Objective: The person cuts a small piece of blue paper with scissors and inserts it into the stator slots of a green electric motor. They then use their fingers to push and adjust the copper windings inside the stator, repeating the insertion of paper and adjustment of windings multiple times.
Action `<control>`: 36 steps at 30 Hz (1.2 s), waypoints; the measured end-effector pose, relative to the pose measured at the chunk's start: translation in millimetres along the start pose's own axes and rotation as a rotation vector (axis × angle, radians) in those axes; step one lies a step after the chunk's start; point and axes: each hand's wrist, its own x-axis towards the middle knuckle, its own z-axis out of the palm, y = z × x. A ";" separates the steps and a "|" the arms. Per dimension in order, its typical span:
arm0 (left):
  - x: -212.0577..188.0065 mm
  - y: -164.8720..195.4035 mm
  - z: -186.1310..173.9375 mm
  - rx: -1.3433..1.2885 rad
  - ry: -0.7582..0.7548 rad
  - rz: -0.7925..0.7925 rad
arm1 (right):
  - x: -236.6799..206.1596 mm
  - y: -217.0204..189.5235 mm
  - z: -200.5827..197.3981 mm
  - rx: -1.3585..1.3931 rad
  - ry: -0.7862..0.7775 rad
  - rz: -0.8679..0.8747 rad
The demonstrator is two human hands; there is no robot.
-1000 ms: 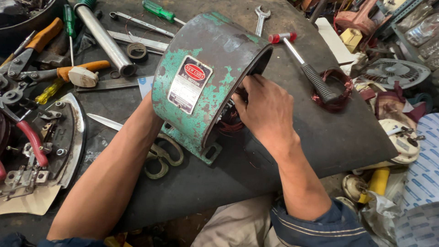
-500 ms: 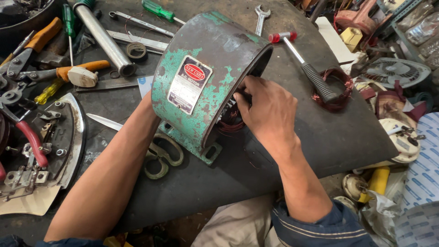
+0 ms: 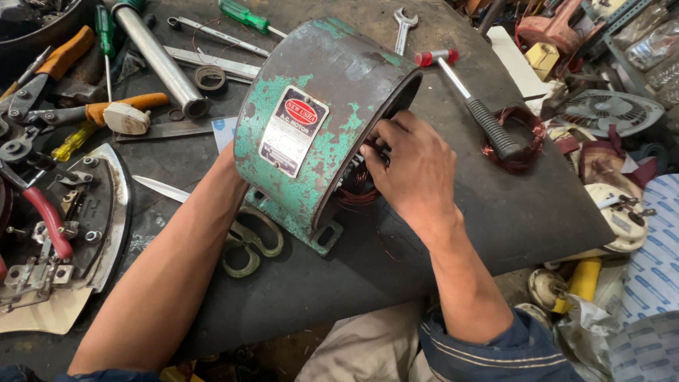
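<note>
A green motor housing (image 3: 318, 127) is lying on its side near the middle of a dark workbench (image 3: 495, 212), its open end facing the person's right. The right hand (image 3: 414, 170) is reaching into that open mouth, its fingers curled and pinching at the copper windings (image 3: 357, 194) inside. The left hand is sitting behind the housing's closed side (only the forearm and wrist are showing, so its grip cannot be told). The housing is drum-shaped, its green paint flaking to rusty brown across the top, and it is carrying a rectangular nameplate with a red oval. Its mounting foot is resting on the bench beside a pair of scissors (image 3: 251, 244). A red-headed hammer (image 3: 470, 102) is lying just right of the housing, its handle over a loose copper coil (image 3: 523, 138).
</note>
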 end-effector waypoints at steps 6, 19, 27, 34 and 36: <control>-1.4 6.2 -0.2 0.048 0.019 -0.049 | -0.1 1.4 -0.2 0.005 -0.007 -0.006; 1.1 3.8 -0.5 0.144 -0.072 -0.015 | 1.3 -0.5 -1.7 0.095 -0.042 -0.024; 5.7 -1.1 9.3 -0.086 0.041 -0.119 | 1.6 -1.6 4.0 -0.040 0.010 -0.104; 14.3 -1.6 13.8 -0.139 0.061 -0.093 | 2.7 -0.4 7.5 -0.035 0.014 -0.070; 15.9 -1.1 14.0 -0.157 0.087 -0.086 | 2.7 -1.5 8.1 -0.028 0.025 -0.060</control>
